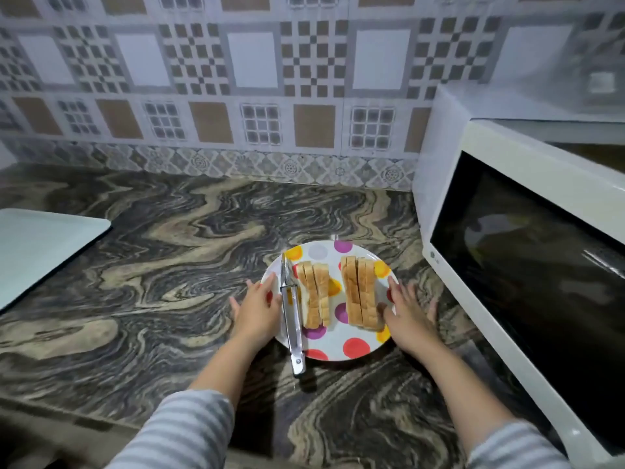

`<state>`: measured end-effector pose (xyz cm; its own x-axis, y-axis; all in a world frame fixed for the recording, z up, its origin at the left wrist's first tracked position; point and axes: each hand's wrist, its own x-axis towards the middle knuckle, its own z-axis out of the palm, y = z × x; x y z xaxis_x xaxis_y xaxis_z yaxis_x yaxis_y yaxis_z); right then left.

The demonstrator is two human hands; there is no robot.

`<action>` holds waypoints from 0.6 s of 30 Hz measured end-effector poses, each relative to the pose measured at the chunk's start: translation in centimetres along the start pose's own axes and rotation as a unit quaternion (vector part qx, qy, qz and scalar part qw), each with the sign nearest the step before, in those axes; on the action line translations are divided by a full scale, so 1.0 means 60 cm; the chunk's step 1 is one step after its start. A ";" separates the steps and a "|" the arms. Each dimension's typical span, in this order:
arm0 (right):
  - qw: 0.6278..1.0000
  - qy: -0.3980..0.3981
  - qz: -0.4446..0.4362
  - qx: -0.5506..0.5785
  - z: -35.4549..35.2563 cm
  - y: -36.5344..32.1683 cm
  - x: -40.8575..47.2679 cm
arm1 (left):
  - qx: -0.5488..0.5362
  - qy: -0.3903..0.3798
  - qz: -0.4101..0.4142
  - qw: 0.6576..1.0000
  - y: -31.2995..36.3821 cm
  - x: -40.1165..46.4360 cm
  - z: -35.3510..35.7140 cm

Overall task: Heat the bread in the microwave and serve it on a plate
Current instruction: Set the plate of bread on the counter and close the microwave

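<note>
A white plate with coloured dots (338,340) rests on the marbled counter. On it lie two rows of sliced bread: a left stack (314,292) and a right stack (360,291). Metal tongs (291,316) lie across the plate's left side, their handle jutting over the near rim. My left hand (257,306) sits at the plate's left edge with fingers spread. My right hand (409,313) sits at the right edge, fingers apart too. Neither hand is closed around the rim. The white microwave (527,265) stands at the right with its dark door closed.
A pale green tray or board (44,245) lies at the left of the counter (169,265). A patterned tiled wall (236,79) runs behind. The counter's front edge passes under my forearms.
</note>
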<state>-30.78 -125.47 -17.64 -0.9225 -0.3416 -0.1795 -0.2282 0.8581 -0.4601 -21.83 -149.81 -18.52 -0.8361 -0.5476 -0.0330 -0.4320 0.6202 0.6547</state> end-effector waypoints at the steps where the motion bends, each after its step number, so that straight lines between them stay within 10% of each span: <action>1: 0.999 0.004 0.005 -0.032 0.001 -0.002 0.002 | 0.032 -0.003 0.010 0.999 0.000 0.003 -0.002; 7: 0.996 -0.003 0.021 -0.086 0.000 -0.006 0.006 | 0.168 -0.010 0.066 0.984 -0.008 0.000 -0.003; 18: 0.989 0.126 -0.011 0.080 -0.011 -0.013 -0.055 | 0.088 -0.024 0.077 0.993 -0.009 -0.001 -0.026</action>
<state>-27.75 -124.78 -16.11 -0.9707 -0.2360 0.0447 -0.2153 0.7725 -0.5974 -21.05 -150.97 -17.70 -0.9102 -0.4138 0.0195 -0.3462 0.7856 0.5128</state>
